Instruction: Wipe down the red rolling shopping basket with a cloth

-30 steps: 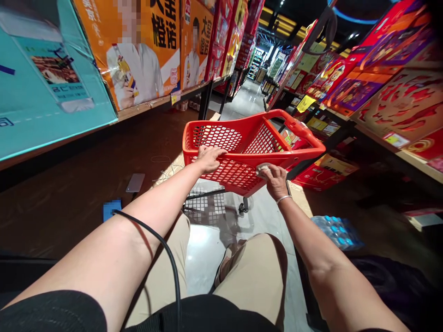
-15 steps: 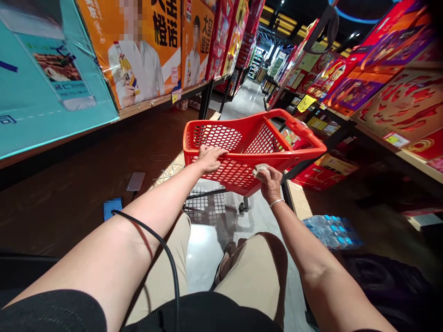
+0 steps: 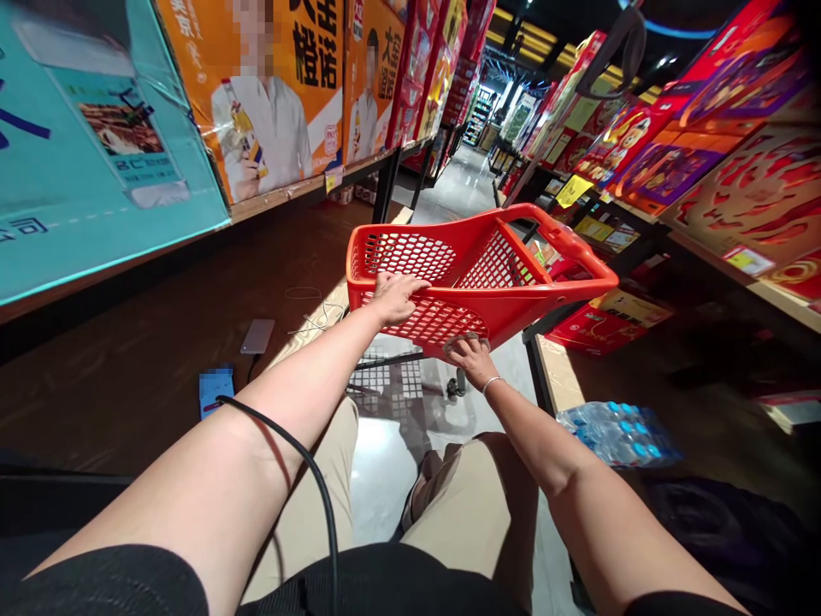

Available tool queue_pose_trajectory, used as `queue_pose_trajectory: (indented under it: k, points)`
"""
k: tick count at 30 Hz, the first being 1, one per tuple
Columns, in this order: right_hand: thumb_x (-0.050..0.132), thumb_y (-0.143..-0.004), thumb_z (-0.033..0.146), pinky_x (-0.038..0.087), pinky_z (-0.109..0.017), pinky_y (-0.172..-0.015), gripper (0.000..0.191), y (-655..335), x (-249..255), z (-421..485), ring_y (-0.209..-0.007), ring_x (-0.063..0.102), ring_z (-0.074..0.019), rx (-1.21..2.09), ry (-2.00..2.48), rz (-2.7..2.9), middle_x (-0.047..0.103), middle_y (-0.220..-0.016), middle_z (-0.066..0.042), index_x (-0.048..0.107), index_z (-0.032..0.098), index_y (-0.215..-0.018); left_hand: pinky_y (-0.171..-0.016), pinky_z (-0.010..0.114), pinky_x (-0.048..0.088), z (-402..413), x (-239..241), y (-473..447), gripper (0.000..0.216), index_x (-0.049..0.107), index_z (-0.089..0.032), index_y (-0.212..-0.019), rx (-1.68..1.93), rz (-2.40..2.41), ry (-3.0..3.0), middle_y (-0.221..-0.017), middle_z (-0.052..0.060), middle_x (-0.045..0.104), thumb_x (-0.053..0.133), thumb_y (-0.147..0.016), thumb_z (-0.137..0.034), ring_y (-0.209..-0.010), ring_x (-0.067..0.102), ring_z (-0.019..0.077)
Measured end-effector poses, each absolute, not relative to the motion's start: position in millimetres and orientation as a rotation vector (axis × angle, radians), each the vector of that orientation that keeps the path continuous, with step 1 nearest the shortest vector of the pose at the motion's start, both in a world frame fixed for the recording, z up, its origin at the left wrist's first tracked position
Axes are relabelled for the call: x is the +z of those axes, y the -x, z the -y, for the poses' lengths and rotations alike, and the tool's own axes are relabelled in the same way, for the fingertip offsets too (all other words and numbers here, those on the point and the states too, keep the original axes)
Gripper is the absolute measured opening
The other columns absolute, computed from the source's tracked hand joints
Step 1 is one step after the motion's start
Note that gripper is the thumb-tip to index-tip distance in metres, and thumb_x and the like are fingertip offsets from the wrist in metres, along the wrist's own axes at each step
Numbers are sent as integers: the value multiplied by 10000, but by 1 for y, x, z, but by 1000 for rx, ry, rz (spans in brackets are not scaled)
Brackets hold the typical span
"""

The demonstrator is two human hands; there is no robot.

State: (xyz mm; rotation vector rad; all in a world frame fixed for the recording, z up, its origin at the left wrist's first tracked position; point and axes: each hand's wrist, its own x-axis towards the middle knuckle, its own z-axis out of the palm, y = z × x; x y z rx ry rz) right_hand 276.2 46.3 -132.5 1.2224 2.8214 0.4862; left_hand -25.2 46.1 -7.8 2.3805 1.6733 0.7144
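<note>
Two bare hands, the left hand [image 3: 394, 298] and the right hand [image 3: 473, 360], are on a red shopping cart [image 3: 493, 301] at the centre of the view, its handle [image 3: 568, 244] between two and three o'clock. The left hand's fingers drape over the cart's near rim; I cannot tell whether they grip it. Towards four o'clock from centre, the right hand's fingers hold a greyish cloth [image 3: 473, 336], mostly hidden beneath them, against the lower part of the basket's near side. A thin bracelet [image 3: 492, 382] circles that wrist.

A pale phone-like device [image 3: 257, 336] lies at nine o'clock, with a blue-screened one [image 3: 216, 385] just below it. Wrapped bottles [image 3: 616, 435] lie at four o'clock. A turquoise carton [image 3: 115, 214] fills ten o'clock, beside an orange carton [image 3: 275, 128]. A black cable [image 3: 324, 488] curves down at seven o'clock.
</note>
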Motion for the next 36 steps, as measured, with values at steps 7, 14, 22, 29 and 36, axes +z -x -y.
queue_pose_trajectory:
  k: [7,14,22,29,36]
  points:
    - [551,-977,252,327,-473,-1090,295,-266,-31,-64,-1296,369,-297,966,-1657,-3065,564,-1382,-68,706,361,-1204,-1059,472,281,-47,-11,27,599,611,-348,-1327,737,-1683,-2405,-1259,19,684,498,-767,-170,-1216,550,249]
    - [487,-1001,300,338,-520,-1084,286,-273,23,-55,-1238,421,-300,1089,-1996,-3088,567,-1343,-80,690,290,-1202,-1076,483,276,-42,-11,22,579,622,-308,-1309,753,-1710,-2412,-1252,37,685,512,-759,-164,-1210,565,257]
    - [563,-896,106,435,-383,-974,409,-264,33,-43,-1128,525,-244,848,-1447,-3150,609,-1342,-90,690,267,-1250,-1067,488,293,-37,-10,21,549,640,-310,-1287,749,-1712,-2407,-1258,34,697,519,-770,-173,-1172,583,264]
    - [583,-881,190,432,-388,-859,344,-382,93,-45,-1055,520,-275,1115,-2098,-2660,585,-1307,-106,707,268,-1192,-1074,479,293,-52,-14,25,497,655,-316,-1248,808,-1680,-2422,-1252,19,706,519,-785,-196,-1181,585,251]
    - [582,-735,80,424,-350,-822,509,-381,96,-50,-1042,533,-264,911,-2356,-2609,596,-1237,-96,693,256,-1200,-1114,517,272,-51,-6,4,396,678,-256,-1151,964,-1801,-2454,-1281,69,667,558,-781,-187,-1275,516,292]
